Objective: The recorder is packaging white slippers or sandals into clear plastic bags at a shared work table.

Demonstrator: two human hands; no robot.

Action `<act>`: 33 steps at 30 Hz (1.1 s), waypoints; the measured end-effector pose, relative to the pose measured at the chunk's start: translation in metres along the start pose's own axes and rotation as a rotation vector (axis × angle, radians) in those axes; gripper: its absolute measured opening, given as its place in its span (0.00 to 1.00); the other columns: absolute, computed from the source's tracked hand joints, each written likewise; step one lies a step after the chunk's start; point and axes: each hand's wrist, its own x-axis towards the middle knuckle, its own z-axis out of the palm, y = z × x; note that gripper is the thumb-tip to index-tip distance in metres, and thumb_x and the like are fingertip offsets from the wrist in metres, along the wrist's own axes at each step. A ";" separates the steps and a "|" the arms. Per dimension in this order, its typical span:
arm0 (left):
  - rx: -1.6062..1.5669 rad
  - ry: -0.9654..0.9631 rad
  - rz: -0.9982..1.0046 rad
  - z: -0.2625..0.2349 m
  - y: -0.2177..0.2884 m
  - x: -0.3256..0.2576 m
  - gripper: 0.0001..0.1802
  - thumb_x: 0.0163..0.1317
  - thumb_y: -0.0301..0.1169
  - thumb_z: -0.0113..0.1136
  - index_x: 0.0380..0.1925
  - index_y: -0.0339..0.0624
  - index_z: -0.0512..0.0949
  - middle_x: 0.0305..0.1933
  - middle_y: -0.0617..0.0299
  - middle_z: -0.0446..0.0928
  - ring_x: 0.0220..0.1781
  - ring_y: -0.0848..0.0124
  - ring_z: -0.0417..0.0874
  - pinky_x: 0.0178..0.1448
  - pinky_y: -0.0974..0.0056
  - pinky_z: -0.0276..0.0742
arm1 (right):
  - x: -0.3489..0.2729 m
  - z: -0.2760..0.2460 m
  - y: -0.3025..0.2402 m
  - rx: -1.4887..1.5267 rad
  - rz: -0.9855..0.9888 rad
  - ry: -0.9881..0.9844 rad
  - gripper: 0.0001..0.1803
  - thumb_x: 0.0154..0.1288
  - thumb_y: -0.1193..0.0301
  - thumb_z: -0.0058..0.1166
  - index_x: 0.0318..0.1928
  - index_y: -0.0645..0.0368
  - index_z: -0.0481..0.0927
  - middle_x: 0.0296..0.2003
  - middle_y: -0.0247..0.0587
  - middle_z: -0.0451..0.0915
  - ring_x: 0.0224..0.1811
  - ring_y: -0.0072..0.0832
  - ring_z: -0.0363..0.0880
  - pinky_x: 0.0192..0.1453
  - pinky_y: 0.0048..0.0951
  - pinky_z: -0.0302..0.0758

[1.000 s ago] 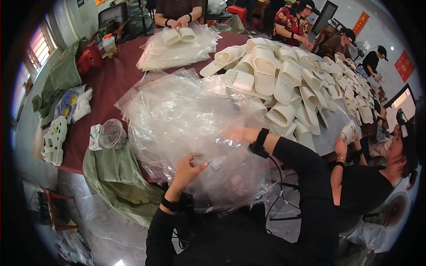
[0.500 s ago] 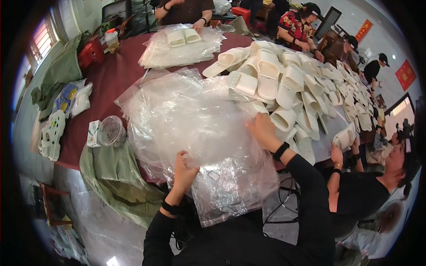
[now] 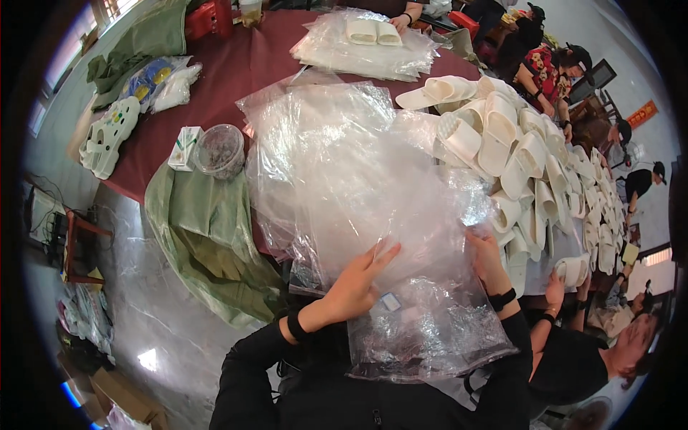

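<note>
Under the clear plastic bags (image 3: 358, 186), right hand (image 3: 487, 261) shows only blurred.

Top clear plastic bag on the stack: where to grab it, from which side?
Pinch the clear plastic bag at its near edge, which overhangs the dark red table, coming from the person's side. That edge hangs free; the left hand and right hand already lie flat on the film.

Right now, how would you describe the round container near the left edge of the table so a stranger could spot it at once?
Start at the dark red table and follow its near left edge, left of the pile of clear plastic bags. There sits a round clear tub with dark contents, touching a small white-and-green carton. It is the only round, see-through container there.
</note>
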 end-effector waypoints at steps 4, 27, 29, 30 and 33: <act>-0.085 0.108 0.126 0.011 0.005 0.001 0.45 0.45 0.13 0.48 0.68 0.40 0.51 0.69 0.41 0.52 0.65 0.48 0.62 0.64 0.55 0.62 | 0.011 -0.036 -0.001 -0.090 -0.213 0.061 0.09 0.63 0.79 0.49 0.43 0.61 0.76 0.37 0.34 0.79 0.39 0.24 0.78 0.45 0.25 0.74; 0.509 0.398 -0.285 -0.031 -0.041 0.032 0.32 0.47 0.32 0.61 0.56 0.42 0.66 0.68 0.27 0.45 0.72 0.35 0.42 0.73 0.41 0.33 | 0.075 0.051 -0.034 -0.540 -0.329 -0.094 0.15 0.65 0.79 0.43 0.52 0.64 0.70 0.41 0.44 0.78 0.41 0.27 0.78 0.38 0.22 0.74; 0.453 0.442 -0.490 -0.049 -0.039 0.038 0.32 0.49 0.37 0.62 0.57 0.54 0.65 0.69 0.30 0.43 0.72 0.35 0.40 0.72 0.42 0.37 | 0.050 0.056 -0.014 -0.442 -0.293 -0.049 0.14 0.65 0.79 0.43 0.51 0.64 0.70 0.39 0.41 0.78 0.39 0.27 0.77 0.37 0.24 0.74; 0.452 0.443 -0.485 -0.052 -0.048 0.043 0.32 0.49 0.37 0.62 0.57 0.54 0.65 0.69 0.30 0.43 0.72 0.35 0.40 0.72 0.42 0.37 | 0.042 0.056 -0.010 -0.342 -0.261 0.001 0.13 0.66 0.79 0.43 0.51 0.65 0.69 0.37 0.39 0.77 0.36 0.26 0.77 0.35 0.25 0.73; 0.444 0.422 -0.476 -0.064 -0.070 0.057 0.36 0.48 0.35 0.62 0.59 0.49 0.62 0.66 0.29 0.51 0.68 0.36 0.53 0.69 0.42 0.46 | 0.074 0.035 0.006 -0.597 -0.271 0.088 0.09 0.65 0.76 0.45 0.46 0.63 0.71 0.33 0.42 0.76 0.36 0.35 0.76 0.38 0.36 0.71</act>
